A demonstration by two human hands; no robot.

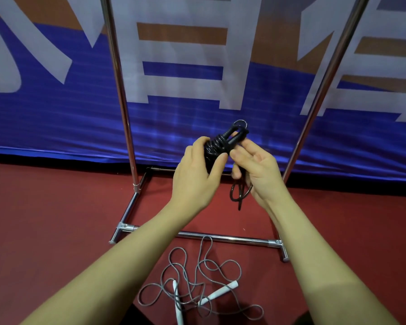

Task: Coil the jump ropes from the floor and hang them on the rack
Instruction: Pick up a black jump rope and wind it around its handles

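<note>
Grey jump rope [198, 285] with white handles lies uncoiled on the floor [56, 219], nearest me, before the rack [192, 236]. Above the rack's base, my left hand [195, 177] grips the coiled black jump rope [223, 145]; my right hand's [258, 170] fingers [238, 156] pinch its loose tail. I judge neither hung yet.

Open gap between rack uprights [117, 73]

Even, bright light (soft shadows), wide-angle bending at edges.
</note>
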